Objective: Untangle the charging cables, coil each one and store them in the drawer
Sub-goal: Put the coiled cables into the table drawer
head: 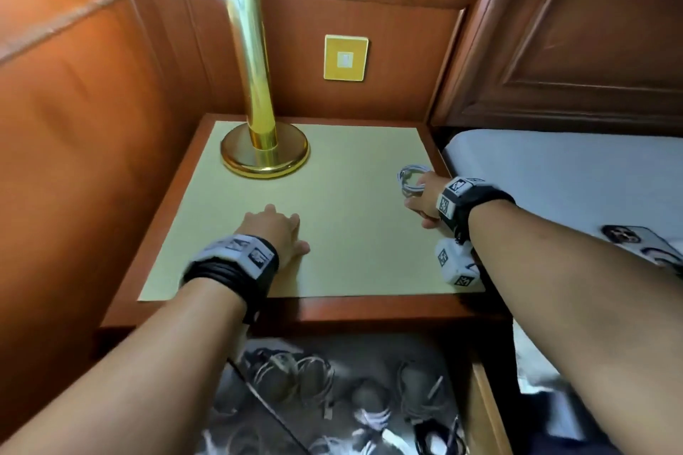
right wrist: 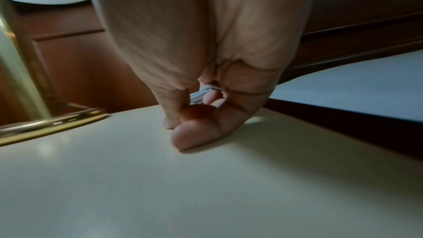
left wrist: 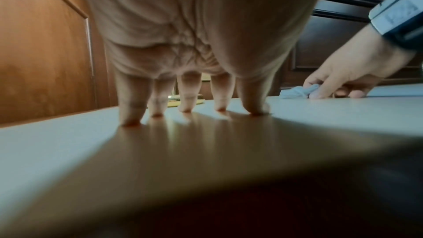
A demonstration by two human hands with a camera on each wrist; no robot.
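Right of the brass lamp base, our right hand pinches the coiled white charging cable so its loops hold, while our left hand props spread fingertips on the tabletop.

The left hand fills the upper middle of the left wrist view, its straight fingers and thumb standing with their tips on the pale tabletop. To the right of this hand and farther back, the right hand curls its fingers round a white coiled cable lying on the same tabletop. Left of the left hand stands an orange-brown wooden panel.
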